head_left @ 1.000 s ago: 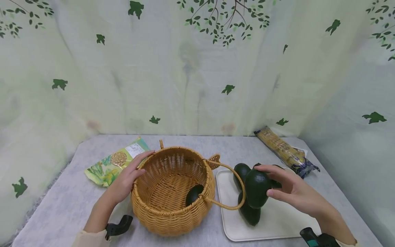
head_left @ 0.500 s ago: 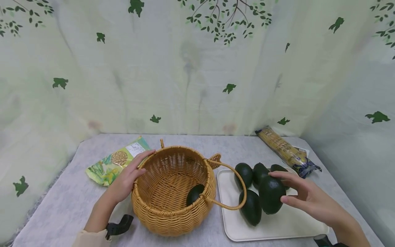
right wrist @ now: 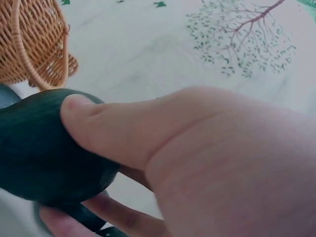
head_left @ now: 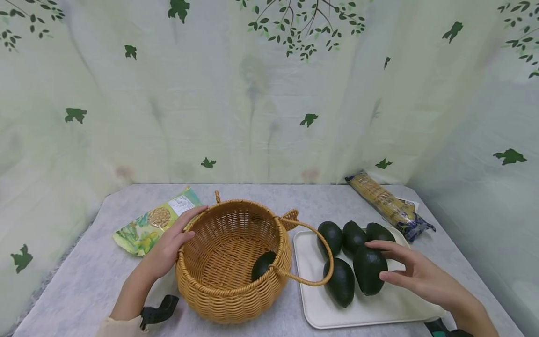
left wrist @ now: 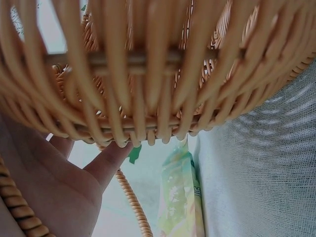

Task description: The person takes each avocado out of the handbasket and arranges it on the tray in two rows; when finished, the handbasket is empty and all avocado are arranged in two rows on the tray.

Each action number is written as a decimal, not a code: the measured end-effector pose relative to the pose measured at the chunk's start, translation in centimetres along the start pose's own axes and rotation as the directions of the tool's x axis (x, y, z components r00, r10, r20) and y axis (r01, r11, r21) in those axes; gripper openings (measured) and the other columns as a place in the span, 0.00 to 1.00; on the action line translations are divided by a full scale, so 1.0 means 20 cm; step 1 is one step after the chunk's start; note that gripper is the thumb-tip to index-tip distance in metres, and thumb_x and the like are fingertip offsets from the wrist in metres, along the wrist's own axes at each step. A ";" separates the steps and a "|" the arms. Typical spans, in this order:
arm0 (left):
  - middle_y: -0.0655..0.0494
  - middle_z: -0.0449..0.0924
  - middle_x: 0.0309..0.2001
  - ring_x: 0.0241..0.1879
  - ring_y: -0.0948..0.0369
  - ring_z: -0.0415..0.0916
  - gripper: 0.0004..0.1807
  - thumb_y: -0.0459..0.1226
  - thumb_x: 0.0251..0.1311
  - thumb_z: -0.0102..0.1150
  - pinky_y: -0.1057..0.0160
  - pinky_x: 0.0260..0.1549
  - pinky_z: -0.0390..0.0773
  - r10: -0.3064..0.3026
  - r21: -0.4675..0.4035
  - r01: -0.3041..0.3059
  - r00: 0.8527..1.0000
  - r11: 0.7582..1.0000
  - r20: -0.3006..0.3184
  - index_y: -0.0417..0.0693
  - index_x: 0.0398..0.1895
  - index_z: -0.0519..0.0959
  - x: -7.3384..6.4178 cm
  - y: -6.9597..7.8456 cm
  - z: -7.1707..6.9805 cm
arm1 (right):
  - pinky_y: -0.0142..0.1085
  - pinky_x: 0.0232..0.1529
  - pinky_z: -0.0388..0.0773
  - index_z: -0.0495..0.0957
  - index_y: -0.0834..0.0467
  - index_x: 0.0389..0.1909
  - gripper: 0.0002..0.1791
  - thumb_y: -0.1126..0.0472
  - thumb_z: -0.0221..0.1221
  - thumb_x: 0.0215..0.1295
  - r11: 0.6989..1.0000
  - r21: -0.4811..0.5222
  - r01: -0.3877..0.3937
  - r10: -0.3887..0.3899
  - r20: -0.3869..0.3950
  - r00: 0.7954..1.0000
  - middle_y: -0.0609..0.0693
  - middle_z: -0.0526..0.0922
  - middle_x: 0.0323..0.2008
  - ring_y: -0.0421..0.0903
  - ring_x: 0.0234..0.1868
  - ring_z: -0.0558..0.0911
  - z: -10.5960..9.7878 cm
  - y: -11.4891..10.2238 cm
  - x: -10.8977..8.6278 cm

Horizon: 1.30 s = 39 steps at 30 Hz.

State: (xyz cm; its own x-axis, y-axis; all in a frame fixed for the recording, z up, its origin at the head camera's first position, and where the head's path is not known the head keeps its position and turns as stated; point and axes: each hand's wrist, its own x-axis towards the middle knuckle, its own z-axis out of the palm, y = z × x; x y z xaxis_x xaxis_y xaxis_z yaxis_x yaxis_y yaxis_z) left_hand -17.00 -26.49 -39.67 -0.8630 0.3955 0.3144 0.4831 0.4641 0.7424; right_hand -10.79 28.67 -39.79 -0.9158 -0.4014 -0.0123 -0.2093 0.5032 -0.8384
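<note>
My right hand [head_left: 425,278] pinches a dark green avocado [head_left: 369,271] between thumb and fingers over the white tray. In the right wrist view, the thumb lies along the side of this avocado [right wrist: 49,148]. Several other avocados rest on the tray [head_left: 404,306], among them a front one [head_left: 340,283] and a back left one [head_left: 330,238]. My left hand [head_left: 166,250] rests against the left side of the wicker basket [head_left: 236,304], fingers straight and fingertips at its rim. One avocado [head_left: 263,266] lies inside the basket. The basket wall [left wrist: 148,74] partly hides the left hand's fingers in the left wrist view.
A green and yellow food bag [head_left: 157,220] lies behind the left hand. At the back right is a long packet of what looks like noodles [head_left: 385,201]. The basket's looped handle [head_left: 326,262] overhangs the tray's left edge. Printed cloth [head_left: 269,93] surrounds the table.
The right hand has moved the avocado right and lower over the tray, uncovering the avocados behind and beside it. The left hand stays at the basket.
</note>
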 end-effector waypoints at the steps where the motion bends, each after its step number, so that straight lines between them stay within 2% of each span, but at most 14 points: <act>1: 0.43 0.57 0.79 0.76 0.37 0.51 0.29 0.36 0.80 0.37 0.23 0.62 0.57 0.001 0.002 -0.001 1.000 1.000 -0.001 0.57 0.82 0.58 0.00 0.00 0.00 | 0.33 0.47 0.82 0.70 0.47 0.73 0.31 0.56 0.65 0.71 1.000 -0.002 -0.010 0.010 0.008 1.000 0.56 0.66 0.74 0.22 0.61 0.71 0.00 0.01 0.00; 6: 0.43 0.57 0.79 0.76 0.37 0.51 0.29 0.36 0.80 0.37 0.23 0.62 0.58 0.006 0.005 -0.006 1.000 1.000 -0.002 0.57 0.82 0.58 0.00 0.00 0.00 | 0.34 0.46 0.83 0.69 0.47 0.74 0.32 0.55 0.66 0.70 1.000 -0.012 -0.022 0.022 0.054 0.998 0.62 0.64 0.75 0.21 0.60 0.71 -0.01 0.04 0.00; 14: 0.43 0.56 0.79 0.76 0.36 0.50 0.29 0.36 0.80 0.37 0.22 0.62 0.56 0.007 -0.001 -0.007 1.000 1.000 -0.005 0.56 0.82 0.58 0.00 0.00 0.00 | 0.33 0.48 0.82 0.69 0.46 0.73 0.32 0.52 0.66 0.70 0.998 -0.046 -0.043 0.046 0.075 0.996 0.61 0.66 0.74 0.23 0.61 0.72 0.00 0.06 0.01; 16: 0.43 0.56 0.79 0.76 0.36 0.50 0.29 0.36 0.80 0.37 0.22 0.62 0.56 0.007 0.000 -0.007 1.000 1.000 -0.003 0.57 0.82 0.58 0.00 0.01 0.00 | 0.33 0.47 0.82 0.69 0.46 0.73 0.32 0.52 0.66 0.70 0.997 -0.069 -0.041 0.047 0.083 0.995 0.61 0.67 0.73 0.32 0.63 0.76 0.00 0.06 0.02; 20: 0.43 0.56 0.79 0.76 0.36 0.50 0.29 0.35 0.80 0.37 0.22 0.62 0.57 0.006 -0.001 -0.006 1.000 1.000 -0.003 0.57 0.82 0.58 0.00 0.00 0.00 | 0.36 0.46 0.82 0.70 0.46 0.72 0.32 0.51 0.66 0.70 0.992 -0.097 -0.083 0.093 0.096 0.991 0.62 0.67 0.73 0.59 0.65 0.77 0.01 0.07 0.03; 23: 0.44 0.56 0.79 0.76 0.36 0.50 0.29 0.35 0.80 0.37 0.23 0.62 0.57 0.004 -0.001 -0.004 1.000 1.000 -0.004 0.57 0.82 0.58 0.00 0.00 0.00 | 0.40 0.46 0.83 0.70 0.47 0.72 0.31 0.51 0.66 0.70 0.989 -0.092 -0.114 0.123 0.101 0.987 0.64 0.67 0.73 0.67 0.65 0.75 0.02 0.08 0.04; 25: 0.44 0.56 0.79 0.76 0.36 0.50 0.29 0.36 0.80 0.37 0.23 0.62 0.57 0.001 0.001 -0.001 1.000 1.000 -0.004 0.58 0.82 0.58 0.00 0.00 0.00 | 0.41 0.47 0.83 0.70 0.47 0.72 0.31 0.51 0.66 0.70 0.989 -0.091 -0.120 0.128 0.096 0.987 0.64 0.68 0.73 0.66 0.66 0.75 0.01 0.08 0.05; 27: 0.45 0.56 0.79 0.76 0.36 0.50 0.29 0.36 0.80 0.37 0.23 0.62 0.57 0.000 0.001 0.000 1.000 1.000 -0.004 0.58 0.82 0.58 0.00 0.00 0.00 | 0.38 0.48 0.83 0.71 0.47 0.72 0.31 0.50 0.66 0.69 0.990 -0.087 -0.112 0.120 0.087 0.989 0.62 0.69 0.72 0.61 0.66 0.76 0.01 0.09 0.04; 30: 0.44 0.56 0.79 0.76 0.36 0.50 0.29 0.36 0.80 0.37 0.23 0.62 0.57 0.002 0.001 -0.002 1.000 1.000 -0.003 0.58 0.82 0.58 0.00 0.00 0.00 | 0.33 0.49 0.82 0.72 0.47 0.70 0.30 0.50 0.67 0.69 0.993 -0.083 -0.082 0.088 0.075 0.993 0.60 0.71 0.71 0.44 0.65 0.78 0.00 0.09 0.04; 33: 0.44 0.56 0.79 0.76 0.36 0.50 0.29 0.36 0.80 0.37 0.23 0.62 0.57 0.002 0.005 -0.002 1.000 1.000 -0.004 0.58 0.82 0.58 0.00 0.00 0.00 | 0.34 0.50 0.82 0.73 0.46 0.69 0.29 0.50 0.67 0.68 0.994 -0.093 -0.054 0.061 0.074 0.995 0.57 0.73 0.69 0.31 0.61 0.77 0.00 0.09 0.04; 36: 0.45 0.56 0.79 0.76 0.39 0.51 0.29 0.36 0.81 0.36 0.24 0.63 0.57 -0.005 0.012 0.005 1.000 1.000 -0.005 0.58 0.82 0.58 0.00 -0.01 0.00 | 0.40 0.51 0.83 0.74 0.46 0.68 0.28 0.50 0.68 0.68 0.993 -0.103 -0.052 0.060 0.076 0.995 0.56 0.74 0.68 0.30 0.60 0.77 0.00 0.10 0.04; 39: 0.46 0.56 0.79 0.77 0.48 0.51 0.29 0.36 0.81 0.36 0.24 0.63 0.58 -0.011 0.018 0.011 1.000 1.000 -0.007 0.60 0.82 0.57 0.00 -0.02 0.00 | 0.46 0.52 0.84 0.74 0.47 0.67 0.28 0.50 0.68 0.68 0.994 -0.096 -0.058 0.065 0.076 0.995 0.57 0.74 0.68 0.30 0.60 0.77 0.00 0.10 0.03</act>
State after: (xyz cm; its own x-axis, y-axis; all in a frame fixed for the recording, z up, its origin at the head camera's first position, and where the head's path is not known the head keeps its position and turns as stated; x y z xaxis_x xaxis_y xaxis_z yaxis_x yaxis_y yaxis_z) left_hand -17.21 -26.74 -40.03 -0.8694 0.3848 0.3100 0.4758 0.4824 0.7355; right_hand -11.84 29.40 -41.43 -0.8988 -0.4248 -0.1081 -0.1880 0.5965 -0.7803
